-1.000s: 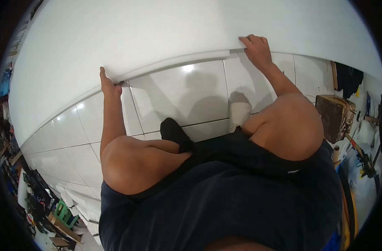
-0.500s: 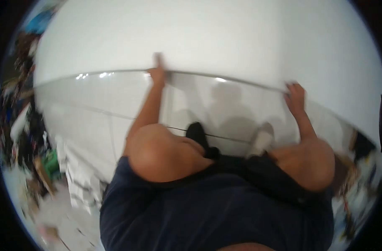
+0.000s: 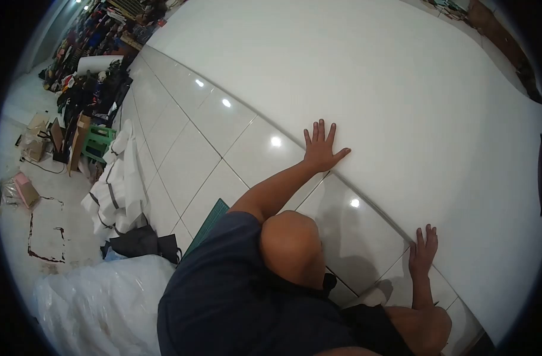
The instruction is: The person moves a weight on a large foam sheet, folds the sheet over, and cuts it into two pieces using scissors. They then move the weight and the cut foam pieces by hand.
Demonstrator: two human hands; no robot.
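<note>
Since the earlier frame both hands have left their grip on the sheet's edge and now lie flat on it. The left hand (image 3: 321, 148) presses fingers spread, palm down, grasping nothing; the right hand (image 3: 424, 249) likewise rests open near the edge. The white sheet (image 3: 401, 95) lies across the tiled floor (image 3: 188, 160). Even pressure from both palms, kept close to the edge, should best hold it flat.

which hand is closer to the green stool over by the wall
Left. The left hand lies flat on the white sheet's edge, well right of the green stool. The right hand rests farther right and lower along that edge.
</note>
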